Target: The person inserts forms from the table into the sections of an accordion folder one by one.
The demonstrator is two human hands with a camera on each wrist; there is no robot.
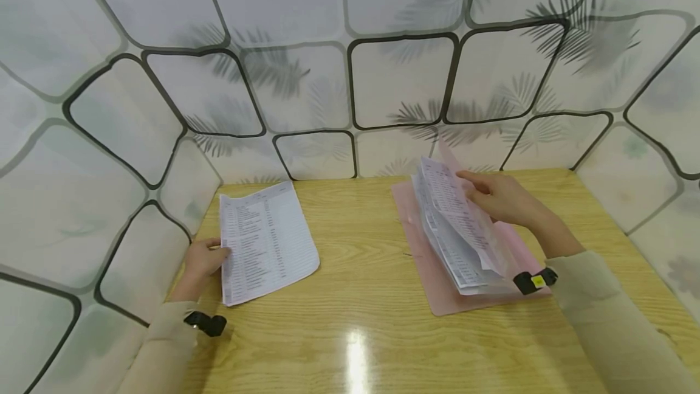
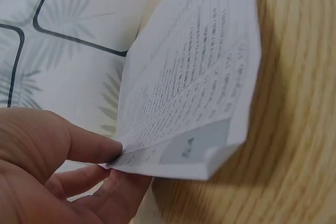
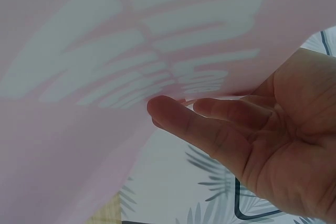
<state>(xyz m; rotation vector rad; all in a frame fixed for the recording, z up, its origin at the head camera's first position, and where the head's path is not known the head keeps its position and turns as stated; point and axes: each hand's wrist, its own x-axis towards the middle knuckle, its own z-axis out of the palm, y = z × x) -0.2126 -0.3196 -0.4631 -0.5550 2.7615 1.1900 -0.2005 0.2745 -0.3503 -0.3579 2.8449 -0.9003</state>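
My left hand [image 1: 205, 258] pinches the left edge of a printed paper sheet [image 1: 269, 242], thumb on top and fingers beneath. In the left wrist view the sheet [image 2: 184, 93] tilts up from the table, its near corner bent. On the right, my right hand [image 1: 500, 198] holds the raised translucent cover of a pink folder [image 1: 412, 248] by its edge. Under that cover stands a stack of printed papers [image 1: 454, 217], with the upper sheets fanned and lifted. The right wrist view shows the thumb [image 3: 178, 116] against the pink cover [image 3: 79, 145].
Both lie on a wood-grain table [image 1: 350, 272], with bare wood between the sheet and the folder. Patterned fabric walls [image 1: 404, 81] with dark outlines and leaf prints enclose the table at the back and both sides.
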